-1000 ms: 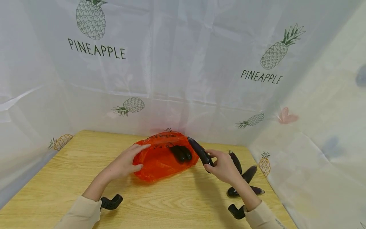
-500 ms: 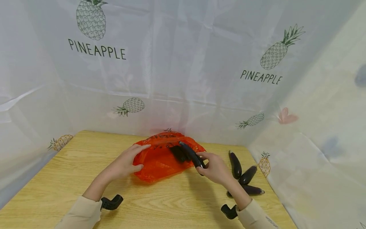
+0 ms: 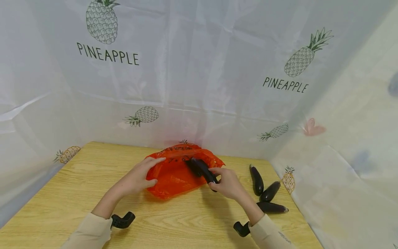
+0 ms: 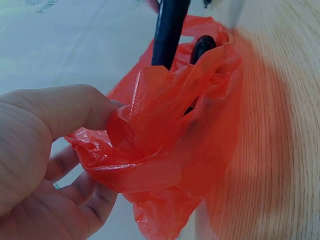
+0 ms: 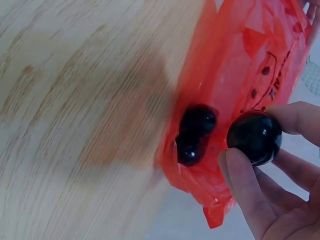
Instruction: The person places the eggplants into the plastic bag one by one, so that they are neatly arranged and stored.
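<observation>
Eggplant [image 3: 204, 171], pinched by the right hand [image 3: 227, 183], was at the red bag's [image 3: 171, 180] four o'clock side; the left hand [image 3: 136, 177] gripped the bag at nine o'clock. Backdrop [image 3: 199, 86] read "PINEAPPLE" at ten and two o'clock.

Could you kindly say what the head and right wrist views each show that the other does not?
Only the head view shows three loose eggplants on the table and the beige sleeves. Only the right wrist view shows two rounded eggplant ends side by side inside the red bag. Both share that bag and table, the right hand and its held eggplant.
</observation>
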{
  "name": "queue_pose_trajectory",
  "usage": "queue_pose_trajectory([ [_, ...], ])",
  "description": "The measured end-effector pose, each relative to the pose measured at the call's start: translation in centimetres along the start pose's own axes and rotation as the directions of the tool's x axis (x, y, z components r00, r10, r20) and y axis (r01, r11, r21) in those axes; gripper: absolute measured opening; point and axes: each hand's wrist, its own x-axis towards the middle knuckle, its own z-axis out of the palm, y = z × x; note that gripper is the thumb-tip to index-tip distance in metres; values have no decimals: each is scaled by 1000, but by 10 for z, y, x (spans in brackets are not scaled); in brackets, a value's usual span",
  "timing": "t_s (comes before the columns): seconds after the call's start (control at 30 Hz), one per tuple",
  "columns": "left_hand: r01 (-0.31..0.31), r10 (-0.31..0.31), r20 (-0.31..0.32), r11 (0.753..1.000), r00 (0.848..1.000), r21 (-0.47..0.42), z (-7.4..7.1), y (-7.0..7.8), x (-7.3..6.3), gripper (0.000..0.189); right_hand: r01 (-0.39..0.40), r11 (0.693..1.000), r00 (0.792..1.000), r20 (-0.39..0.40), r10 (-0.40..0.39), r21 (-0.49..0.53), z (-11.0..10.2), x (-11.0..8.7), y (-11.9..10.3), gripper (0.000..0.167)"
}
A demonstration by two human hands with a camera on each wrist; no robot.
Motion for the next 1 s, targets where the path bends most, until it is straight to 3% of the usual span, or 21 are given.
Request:
queue_pose_trajectory([
  [0.4, 12, -12, 4, 1000, 1000, -1, 1, -1, 0, 77, -5, 998, 1000, 29, 3, 56, 15, 13, -6, 51],
  [0.77, 11, -11, 4, 1000, 1000, -2, -1, 3, 2, 78, -2, 999, 999, 51, 0, 35, 21, 11, -8, 49],
  [1.0, 1, -1, -1, 1000, 1000, 4, 0, 1, 0, 77, -29, 999, 998, 62, 27, 35, 33, 22, -9, 49],
])
